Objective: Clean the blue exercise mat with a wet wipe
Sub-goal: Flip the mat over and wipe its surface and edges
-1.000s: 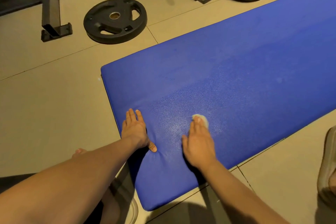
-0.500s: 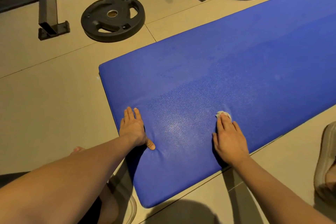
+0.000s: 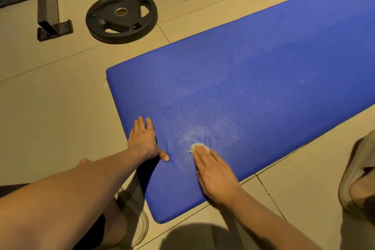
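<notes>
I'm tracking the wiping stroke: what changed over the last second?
The right hand, pressing the wipe flat, slid right along the mat, then back left, toward the left hand. The left hand stayed flat on the mat's end.

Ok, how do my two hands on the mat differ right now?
The left hand lies bare on the mat beside its short end; the right hand presses a white wipe under its fingertips. The left hand's fingers point straight ahead, thumb out to the side; the right hand's fingers slant toward the left hand. Both are palm down on the mat with fingers straight.
</notes>
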Demonstrator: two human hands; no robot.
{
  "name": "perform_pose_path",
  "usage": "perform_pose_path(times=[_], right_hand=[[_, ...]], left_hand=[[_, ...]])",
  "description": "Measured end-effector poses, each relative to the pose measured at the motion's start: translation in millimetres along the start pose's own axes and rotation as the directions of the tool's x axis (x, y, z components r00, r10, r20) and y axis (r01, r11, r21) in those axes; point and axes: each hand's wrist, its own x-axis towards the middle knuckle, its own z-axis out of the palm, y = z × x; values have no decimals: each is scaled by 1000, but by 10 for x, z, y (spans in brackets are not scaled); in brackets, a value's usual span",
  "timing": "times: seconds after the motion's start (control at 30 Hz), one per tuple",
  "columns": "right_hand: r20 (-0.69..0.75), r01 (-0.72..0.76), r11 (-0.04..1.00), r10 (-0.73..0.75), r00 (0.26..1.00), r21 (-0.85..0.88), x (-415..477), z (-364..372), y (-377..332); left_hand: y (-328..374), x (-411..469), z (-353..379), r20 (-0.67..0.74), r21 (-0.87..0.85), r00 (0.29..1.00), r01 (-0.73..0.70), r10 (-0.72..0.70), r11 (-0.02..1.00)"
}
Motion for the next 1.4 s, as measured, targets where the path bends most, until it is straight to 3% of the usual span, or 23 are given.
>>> perform_pose_path(times=[0.17,0.3,0.43,0.53,0.67,0.8,0.93,1.1,1.2,1.27,1.4], right_hand=[[4,-266,962,267,964,-67,-21,-125,722],[72,-425,905,424,903,-12,51,-193,746],[184,-495,866,476,860,69,205,-431,626],[364,-523,846,455,813,110,234,-674,575],[507,-550,819,410,759,161,167,-726,417],[423,-513,850,423,801,122,6,-536,123],[222,-412,898,375,900,155,-127,-239,-310],[118,-97,989,83,990,116,-282,-14,-808],[183,17,999,-11,983,-27,-290,-2,-619],[163,-48,996,59,985,-73,-242,5,-358],[104,-331,942,336,936,-64,-151,-124,242]], left_hand=[[44,-253,125,-137,48,986,-91,96,995],[60,-541,238,-269,84,926,-250,264,964],[134,-755,276,-173,11,946,-277,275,961],[181,-840,261,-142,-7,952,-276,272,961],[138,-956,343,-17,47,969,-244,245,969],[146,-1014,515,136,191,973,-212,188,958],[230,-1013,667,96,244,986,-159,139,957],[286,-1003,689,57,268,990,-138,127,954],[271,-1000,706,55,273,988,-153,143,950],[236,-1008,693,50,270,986,-164,157,949],[192,-1039,695,28,253,982,-189,188,949]])
